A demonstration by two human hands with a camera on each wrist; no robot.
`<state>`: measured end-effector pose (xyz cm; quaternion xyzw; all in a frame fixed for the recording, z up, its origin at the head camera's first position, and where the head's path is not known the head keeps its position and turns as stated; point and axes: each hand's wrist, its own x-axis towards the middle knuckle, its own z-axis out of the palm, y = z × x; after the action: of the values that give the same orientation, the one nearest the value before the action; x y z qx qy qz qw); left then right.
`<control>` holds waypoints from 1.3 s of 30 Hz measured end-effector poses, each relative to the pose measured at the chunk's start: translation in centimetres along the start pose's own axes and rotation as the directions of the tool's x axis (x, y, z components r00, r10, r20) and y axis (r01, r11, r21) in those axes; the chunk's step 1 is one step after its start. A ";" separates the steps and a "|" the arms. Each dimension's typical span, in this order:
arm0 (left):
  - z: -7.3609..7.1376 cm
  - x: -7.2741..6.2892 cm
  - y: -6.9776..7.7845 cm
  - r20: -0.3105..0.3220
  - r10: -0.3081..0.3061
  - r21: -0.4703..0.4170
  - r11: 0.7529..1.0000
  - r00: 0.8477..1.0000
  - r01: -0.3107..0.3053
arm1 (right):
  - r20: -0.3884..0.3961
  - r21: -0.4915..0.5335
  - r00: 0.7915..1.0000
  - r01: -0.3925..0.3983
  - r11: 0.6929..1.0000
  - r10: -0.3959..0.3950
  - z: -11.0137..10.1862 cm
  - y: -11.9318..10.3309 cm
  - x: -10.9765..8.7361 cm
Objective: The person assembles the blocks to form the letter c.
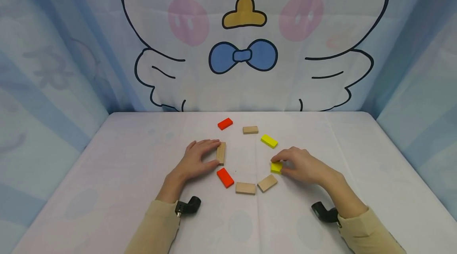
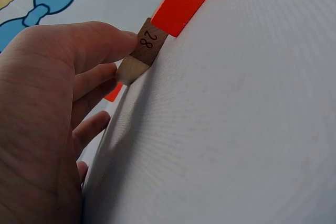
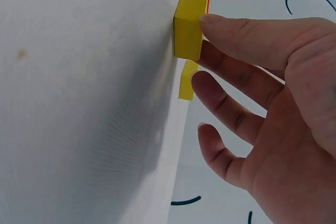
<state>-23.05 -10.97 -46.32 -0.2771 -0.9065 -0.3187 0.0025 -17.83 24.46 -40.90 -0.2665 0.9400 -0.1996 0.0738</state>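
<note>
On the white table several domino-sized blocks lie in a rough ring. At its left side my left hand (image 1: 194,159) pinches a plain wooden block (image 1: 221,153) lengthwise, thumb at the near end and fingertips at the far end. The left wrist view shows dark digits on one face of this wooden block (image 2: 146,45). Across the ring, my right hand (image 1: 305,165) has thumb and index finger on a yellow block (image 1: 276,168). In the right wrist view the thumb tip presses the edge of the yellow block (image 3: 189,24), while the other fingers are loosely bent beside it.
A second yellow block (image 1: 269,141) and a wooden block (image 1: 250,130) lie farther back, with a red block (image 1: 225,124) at the back left. Nearer me are another red block (image 1: 225,177) and two wooden blocks (image 1: 245,188). A printed curtain (image 1: 242,87) hangs behind the table.
</note>
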 end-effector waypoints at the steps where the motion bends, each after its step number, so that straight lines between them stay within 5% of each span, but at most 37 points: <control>1: 0.0 0.0 0.0 0.000 -0.001 0.001 1.000 1.000 0.001 | 0.000 0.000 1.000 0.005 1.000 -0.005 0.0 0.0 0.0; 29: 0.1 0.0 -0.2 -0.006 -0.005 0.000 1.000 1.000 0.005 | 0.022 0.039 1.000 0.013 0.999 -0.014 -0.5 -0.3 -0.4; 39: 0.1 -0.2 0.0 -0.013 0.001 -0.013 1.000 1.000 -0.002 | -0.035 0.046 0.999 -0.040 0.998 0.041 -1.0 -0.1 -0.6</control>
<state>-22.85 -11.03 -46.46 -0.2757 -0.9042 -0.3262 0.0069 -17.49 25.03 -39.95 -0.2420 0.9417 -0.2241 0.0671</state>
